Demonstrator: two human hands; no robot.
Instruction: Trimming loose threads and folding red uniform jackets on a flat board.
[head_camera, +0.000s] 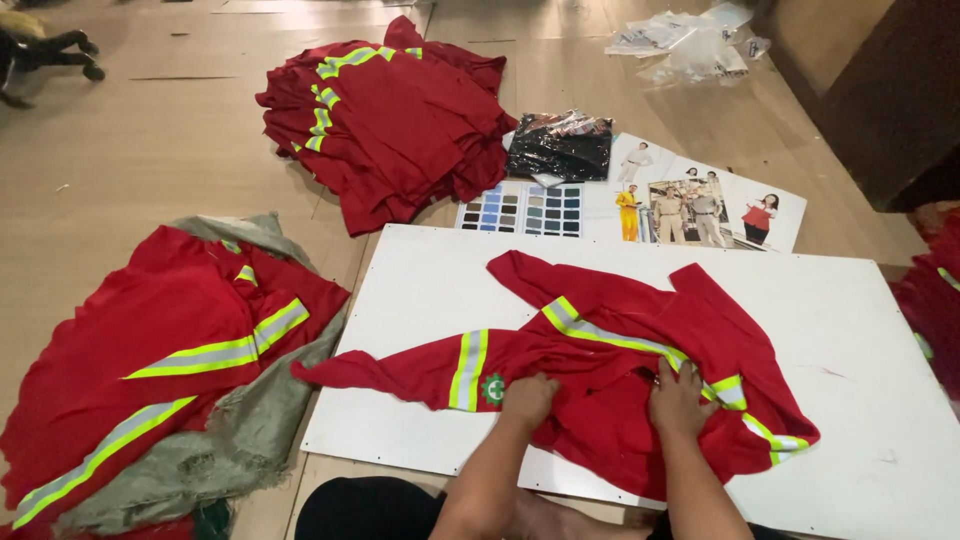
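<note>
Down on the floor, a person leans over a white board (880, 350) with a red work shirt (610, 370) spread across it. Both hands press on the cloth near the board's near edge: the left hand (527, 398) is curled, knuckles up, bunching a fold of the red fabric just beside a small green emblem, and the right hand (678, 396) lies flatter, fingers spread and pushed into the cloth next to a yellow-and-grey reflective stripe. One sleeve stretches out to the left, its tip reaching almost to the board's left edge; the hem on the right stops well short of the right edge — a wide bare stretch of white lies there, and another along the far edge.

Left of the board sits a loose heap of red garments (150, 350) on grey-green sacking (250, 440), crowding the board's left side. Beyond the far-left corner lies a second stack of folded red shirts (390, 120). Touching the far edge are a colour swatch card (522, 208) and a printed sheet with pictures of uniforms (700, 200), with a dark packet in clear wrap (560, 145) on top of them. Clear plastic bags (690, 45) lie farther off — open floor between.
</note>
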